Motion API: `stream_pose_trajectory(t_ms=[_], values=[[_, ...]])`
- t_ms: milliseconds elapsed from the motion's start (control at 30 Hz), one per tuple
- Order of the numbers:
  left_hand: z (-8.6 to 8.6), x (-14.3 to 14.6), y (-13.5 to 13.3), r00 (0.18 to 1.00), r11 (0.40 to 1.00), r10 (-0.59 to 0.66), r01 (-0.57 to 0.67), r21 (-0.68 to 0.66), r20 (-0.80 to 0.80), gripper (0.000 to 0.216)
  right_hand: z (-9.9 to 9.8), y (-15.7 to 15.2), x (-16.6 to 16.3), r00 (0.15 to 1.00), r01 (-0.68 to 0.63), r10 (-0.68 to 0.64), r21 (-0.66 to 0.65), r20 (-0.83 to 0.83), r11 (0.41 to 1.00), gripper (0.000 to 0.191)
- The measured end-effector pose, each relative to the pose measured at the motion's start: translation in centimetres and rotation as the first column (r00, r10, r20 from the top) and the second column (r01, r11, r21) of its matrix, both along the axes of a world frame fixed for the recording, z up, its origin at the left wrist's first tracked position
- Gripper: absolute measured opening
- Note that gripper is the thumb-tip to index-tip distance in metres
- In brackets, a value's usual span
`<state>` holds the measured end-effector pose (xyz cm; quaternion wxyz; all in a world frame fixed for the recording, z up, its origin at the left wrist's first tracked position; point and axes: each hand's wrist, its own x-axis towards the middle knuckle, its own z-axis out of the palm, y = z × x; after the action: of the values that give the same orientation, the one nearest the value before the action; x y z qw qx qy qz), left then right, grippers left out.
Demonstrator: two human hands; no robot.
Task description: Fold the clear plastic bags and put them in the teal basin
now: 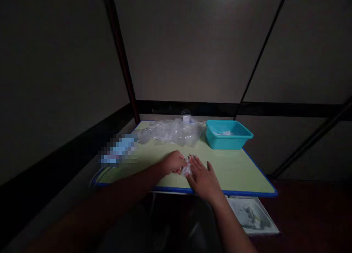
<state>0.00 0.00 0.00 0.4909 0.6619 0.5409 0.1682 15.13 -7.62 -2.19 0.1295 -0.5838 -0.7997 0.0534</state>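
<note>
Both my hands meet near the front middle of a pale green table [236,168] with a blue rim. My left hand [173,162] is curled, its fingers pinched on a small clear plastic packet [187,168]. My right hand [202,178] lies flat with fingers stretched out, pressing on the same packet from the right. What is inside the packet is too small to make out.
A heap of clear plastic bags [172,132] lies at the back of the table. A teal tub [228,134] stands at the back right with something pale inside. A blurred blue-white patch [118,152] sits at the left edge. A flat grey sheet [251,214] lies below the front right corner.
</note>
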Motion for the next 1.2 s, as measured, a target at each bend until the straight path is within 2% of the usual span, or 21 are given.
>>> stream_pose_trajectory(t_ms=[200,400,633,733,833,900,933,1000,1067,1133,1200], values=[[-0.1,-0.1,-0.5,0.999,0.999,-0.04,0.04,0.006,0.001,0.02,0.1,-0.1,-0.1,1.0,0.011,-0.011,-0.019,0.0,1.0,0.058],[-0.2,0.0,-0.6,1.0,0.999,-0.019,0.019,0.047,-0.009,0.01,0.3,-0.2,-0.1,1.0,0.025,-0.025,-0.028,-0.004,0.999,0.06],[0.1,0.0,-0.5,0.996,0.98,0.014,-0.032,0.196,0.091,0.014,0.4,-0.2,0.0,0.999,0.027,-0.027,-0.017,-0.045,1.0,0.062],[0.1,-0.1,-0.6,0.985,0.969,0.021,-0.063,0.241,0.173,0.014,0.1,-0.2,0.4,0.991,0.029,-0.027,0.008,-0.128,1.0,0.061],[0.2,0.0,-0.8,0.965,0.967,0.012,-0.077,0.241,0.264,0.011,-0.6,0.1,1.1,0.939,0.051,-0.029,0.056,-0.343,0.997,0.061],[0.4,0.2,-1.1,0.947,0.972,-0.002,-0.074,0.223,0.322,0.009,-1.2,0.5,1.6,0.813,0.091,-0.032,0.073,-0.582,0.993,0.065],[0.5,0.3,-1.2,0.937,0.975,-0.009,-0.069,0.212,0.349,0.009,-1.4,0.7,1.9,0.704,0.112,-0.036,0.06,-0.709,0.992,0.068],[0.7,0.7,-1.4,0.916,0.98,-0.023,-0.059,0.193,0.4,0.013,-1.5,1.1,2.3,0.431,0.114,-0.063,-0.016,-0.9,0.993,0.07],[0.9,1.2,-1.6,0.894,0.983,-0.034,-0.052,0.178,0.446,0.017,-1.1,1.4,2.8,0.195,0.059,-0.115,-0.105,-0.974,0.993,0.062],[1.1,1.8,-1.6,0.874,0.985,-0.043,-0.046,0.169,0.484,0.019,-0.4,1.5,3.3,0.042,0.014,-0.164,-0.164,-0.986,0.986,0.05],[1.3,2.5,-1.6,0.855,0.985,-0.052,-0.042,0.168,0.515,0.019,0.4,1.4,3.9,-0.075,-0.004,-0.202,-0.202,-0.977,0.979,0.046]])
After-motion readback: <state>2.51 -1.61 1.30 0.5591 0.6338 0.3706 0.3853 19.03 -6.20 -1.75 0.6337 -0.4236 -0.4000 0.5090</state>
